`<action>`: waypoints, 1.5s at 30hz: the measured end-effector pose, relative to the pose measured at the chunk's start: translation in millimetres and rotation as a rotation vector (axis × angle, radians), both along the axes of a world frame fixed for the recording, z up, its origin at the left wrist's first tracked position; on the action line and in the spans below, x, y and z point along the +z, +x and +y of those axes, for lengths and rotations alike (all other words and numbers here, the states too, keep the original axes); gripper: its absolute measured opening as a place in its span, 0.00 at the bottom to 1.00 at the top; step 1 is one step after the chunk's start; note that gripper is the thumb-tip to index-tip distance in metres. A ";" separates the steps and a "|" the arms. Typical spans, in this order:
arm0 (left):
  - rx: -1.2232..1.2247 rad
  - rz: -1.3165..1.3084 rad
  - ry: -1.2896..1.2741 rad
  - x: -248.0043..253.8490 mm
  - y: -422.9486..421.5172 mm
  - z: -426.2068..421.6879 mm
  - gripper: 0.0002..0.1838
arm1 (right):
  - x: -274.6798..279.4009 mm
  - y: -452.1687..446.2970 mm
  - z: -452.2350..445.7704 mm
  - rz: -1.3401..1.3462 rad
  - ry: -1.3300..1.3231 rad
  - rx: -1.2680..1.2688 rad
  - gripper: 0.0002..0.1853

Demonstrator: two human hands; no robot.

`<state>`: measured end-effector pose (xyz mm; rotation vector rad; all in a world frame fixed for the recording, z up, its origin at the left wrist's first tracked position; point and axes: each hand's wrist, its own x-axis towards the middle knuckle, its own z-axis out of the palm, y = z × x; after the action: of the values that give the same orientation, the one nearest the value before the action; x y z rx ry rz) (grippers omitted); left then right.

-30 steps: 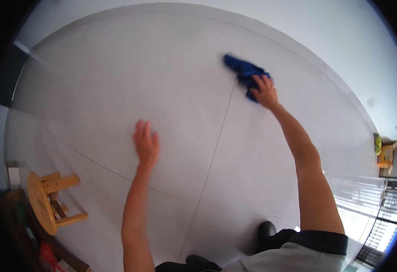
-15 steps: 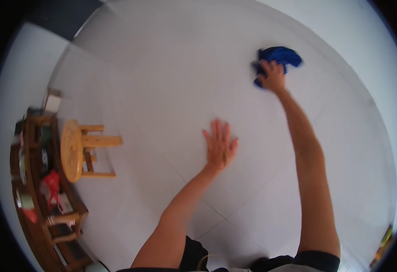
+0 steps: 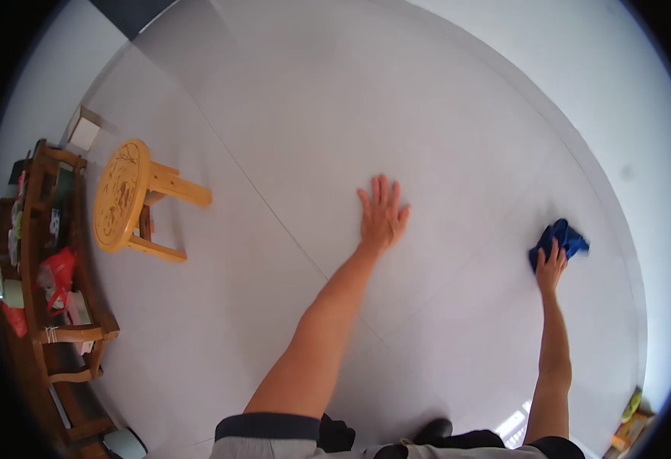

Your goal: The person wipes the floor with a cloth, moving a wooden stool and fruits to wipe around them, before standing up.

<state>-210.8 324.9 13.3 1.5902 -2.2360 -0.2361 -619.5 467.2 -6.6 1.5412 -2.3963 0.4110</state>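
A crumpled dark blue cloth [image 3: 563, 239] lies on the grey tiled floor [image 3: 442, 321] at the right, near the wall. My right hand [image 3: 551, 269] presses on the cloth's near edge, its fingers bent over the fabric. Near the middle of the view, my left hand [image 3: 383, 217] is flat on the floor with its fingers spread and holds nothing. The two hands are well apart, with bare floor between them.
A round wooden stool [image 3: 125, 197] stands at the left, beside a wooden bench [image 3: 83, 333] bearing a red bag [image 3: 58, 277] and other items. A white box [image 3: 85, 130] sits behind the stool. At the lower right is a small box [image 3: 632, 430]. A white wall [image 3: 618, 130] curves along the right.
My right hand and the blue cloth have moved right and nearer to my body. My left hand has come down at the middle with its fingers spread. The view has turned, bringing the bench in.
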 end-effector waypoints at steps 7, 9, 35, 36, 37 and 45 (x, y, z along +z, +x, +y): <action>0.213 1.417 0.613 68.2 164.7 -0.9 0.20 | 57.7 127.5 192.1 -0.266 0.243 0.050 0.28; 0.299 1.627 0.414 62.2 294.4 4.4 0.29 | 51.8 142.2 201.3 -0.268 0.250 0.021 0.28; 0.093 0.923 -0.180 162.3 315.7 -13.0 0.14 | 59.6 149.9 174.7 -0.253 0.206 0.064 0.34; -0.019 0.928 -0.237 163.6 305.8 -22.7 0.14 | 65.9 152.3 165.3 -0.262 0.167 0.135 0.35; -0.018 0.933 -0.235 162.8 297.7 -32.7 0.14 | 69.1 154.7 147.5 -0.254 0.132 0.205 0.38; 0.175 2.250 0.230 168.7 229.7 -98.9 0.16 | 37.9 235.7 -128.9 -0.348 0.111 0.474 0.43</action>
<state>18.9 226.0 182.0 0.5183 -0.2546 -1.3203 -383.8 338.3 31.3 2.2582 -2.2994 0.7014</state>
